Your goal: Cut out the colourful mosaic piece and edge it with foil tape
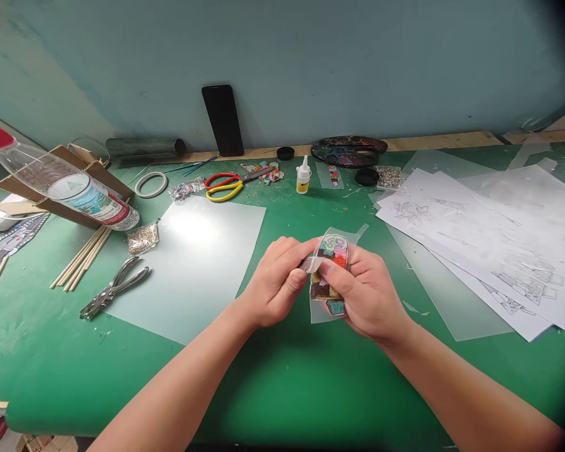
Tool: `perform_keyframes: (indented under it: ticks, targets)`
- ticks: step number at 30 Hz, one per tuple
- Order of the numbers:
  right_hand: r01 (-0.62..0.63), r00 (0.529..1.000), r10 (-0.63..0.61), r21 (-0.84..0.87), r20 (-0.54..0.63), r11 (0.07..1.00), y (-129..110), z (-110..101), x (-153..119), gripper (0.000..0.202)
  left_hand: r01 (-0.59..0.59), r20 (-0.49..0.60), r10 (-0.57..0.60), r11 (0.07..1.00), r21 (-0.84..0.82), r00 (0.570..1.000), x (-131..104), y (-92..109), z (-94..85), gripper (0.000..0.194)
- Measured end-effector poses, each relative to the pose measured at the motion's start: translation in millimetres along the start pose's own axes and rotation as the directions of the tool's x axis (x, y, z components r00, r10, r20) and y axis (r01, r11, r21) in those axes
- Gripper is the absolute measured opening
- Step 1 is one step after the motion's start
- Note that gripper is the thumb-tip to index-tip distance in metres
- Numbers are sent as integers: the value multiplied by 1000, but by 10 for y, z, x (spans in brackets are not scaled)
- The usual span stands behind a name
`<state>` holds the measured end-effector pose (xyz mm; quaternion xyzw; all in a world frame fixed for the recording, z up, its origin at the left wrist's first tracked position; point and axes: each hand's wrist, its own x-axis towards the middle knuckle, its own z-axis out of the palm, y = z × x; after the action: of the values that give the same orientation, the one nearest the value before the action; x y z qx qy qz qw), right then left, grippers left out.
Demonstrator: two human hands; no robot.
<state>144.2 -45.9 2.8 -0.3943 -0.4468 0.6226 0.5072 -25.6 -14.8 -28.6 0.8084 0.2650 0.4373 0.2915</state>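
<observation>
Two hands, left (282, 282) and right (376, 292), clamp a colourful film cutout (328, 285) between thumbs and fingers, right of frame centre; beyond, silver pliers (110, 292) lie at lower left, a white glue bottle (303, 177) stands upper centre, and a black phone (223, 120) leans against the wall (282, 69)

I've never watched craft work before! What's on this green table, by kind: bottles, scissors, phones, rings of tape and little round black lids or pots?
Bottles: 2 (large clear bottle, small white bottle)
Scissors: 1 pair
Phones: 1
Tape rings: 1
Round black lids or pots: 2
Total: 7
</observation>
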Motion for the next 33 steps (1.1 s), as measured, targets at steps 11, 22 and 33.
perform_keyframes:
  ticks: [11,22,33]
  targets:
    - [-51,994,47,35,101,998,-23,34,-23,30,30,5,-30,999,-12,1000,8,-13,-29,54]
    - [-57,996,51,76,77,995,81,0,5,24,174,-207,-195,978,-116,959,63,1,-148,53]
    - [-14,1000,17,153,-19,988,104,10,38,21,-81,9,81,996,34,997,38,-69,-155,48]
